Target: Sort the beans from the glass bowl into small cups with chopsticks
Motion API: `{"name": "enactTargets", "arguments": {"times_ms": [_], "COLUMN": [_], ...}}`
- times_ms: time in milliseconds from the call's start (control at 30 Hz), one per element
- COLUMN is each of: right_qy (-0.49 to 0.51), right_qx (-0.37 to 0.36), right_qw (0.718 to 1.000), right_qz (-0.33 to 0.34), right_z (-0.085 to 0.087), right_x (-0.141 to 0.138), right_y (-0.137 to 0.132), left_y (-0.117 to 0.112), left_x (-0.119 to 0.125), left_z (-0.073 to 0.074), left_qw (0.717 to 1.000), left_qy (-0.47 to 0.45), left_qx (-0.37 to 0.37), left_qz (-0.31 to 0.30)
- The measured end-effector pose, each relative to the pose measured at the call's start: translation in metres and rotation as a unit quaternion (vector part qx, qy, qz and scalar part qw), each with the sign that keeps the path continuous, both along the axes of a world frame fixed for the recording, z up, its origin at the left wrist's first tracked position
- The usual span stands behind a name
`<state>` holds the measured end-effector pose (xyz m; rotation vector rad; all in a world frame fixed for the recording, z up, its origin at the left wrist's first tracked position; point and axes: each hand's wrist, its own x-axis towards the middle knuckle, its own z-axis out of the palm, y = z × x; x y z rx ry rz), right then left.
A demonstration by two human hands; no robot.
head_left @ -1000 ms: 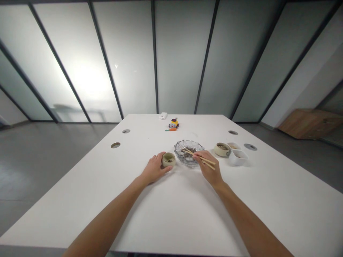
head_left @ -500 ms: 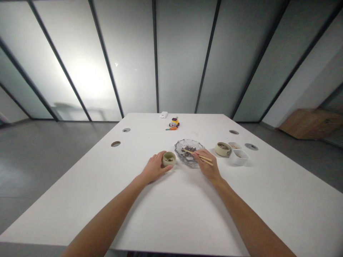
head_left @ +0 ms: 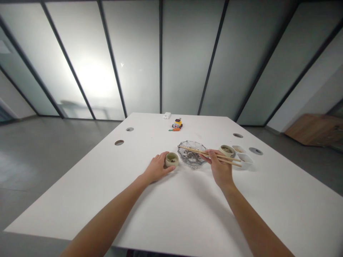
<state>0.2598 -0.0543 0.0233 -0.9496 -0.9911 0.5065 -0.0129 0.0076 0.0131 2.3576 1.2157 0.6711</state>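
My left hand [head_left: 158,167] is wrapped round the left side of a small pale green cup [head_left: 172,160], which stands upright on the table with a few dark bits inside. To its right sits a clear, scalloped glass bowl [head_left: 182,157] holding many small dark pieces that look like seeds. My right hand [head_left: 220,169] grips a pair of wooden chopsticks [head_left: 197,151] between thumb and fingers. Their tips lie over the far left part of the glass bowl, and I cannot make out anything pinched between them.
Right of my right hand stand a second green cup [head_left: 227,150] with contents and white dishes [head_left: 246,161]. Farther back on the white table [head_left: 107,185] are a yellow toy car [head_left: 177,123], an orange toy carrot [head_left: 175,130] and a white box [head_left: 166,115]. Round holes pierce the tabletop.
My right hand has moved right and lifted, drawing the chopsticks up from the dark pieces to a flatter angle. My left hand stays on the cup. The view has shifted slightly.
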Motion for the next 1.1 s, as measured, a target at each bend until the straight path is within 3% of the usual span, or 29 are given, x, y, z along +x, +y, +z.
{"name": "enactTargets", "arguments": {"times_ms": [133, 267, 367, 500, 833, 1100], "right_qy": [-0.021, -0.111, -0.251, -0.366, -0.386, -0.37], "right_qx": [-0.017, -0.006, 0.008, 0.02, 0.009, 0.011], "right_qw": [0.999, 0.993, 0.958, 0.916, 0.915, 0.919], "right_qz": [0.028, -0.037, -0.138, -0.162, -0.122, -0.138], "right_z": [0.002, 0.009, 0.015, 0.021, 0.013, 0.012], "right_x": [-0.004, 0.007, 0.022, 0.033, 0.029, 0.036], "right_y": [-0.003, -0.007, -0.012, -0.016, -0.011, -0.009], "left_y": [-0.001, 0.0, 0.001, 0.002, -0.001, 0.001], "left_x": [0.0, 0.0, -0.001, -0.001, -0.001, -0.002], "left_z": [0.001, -0.001, -0.002, -0.003, 0.001, -0.001], "left_qw": [1.0, 1.0, 1.0, 1.0, 1.0, 1.0], "left_qy": [-0.004, -0.007, -0.01, -0.009, -0.016, -0.021], "left_qx": [-0.001, -0.001, 0.001, 0.0, -0.009, -0.002], "left_qz": [0.0, 0.001, 0.0, 0.0, -0.006, -0.012]}}
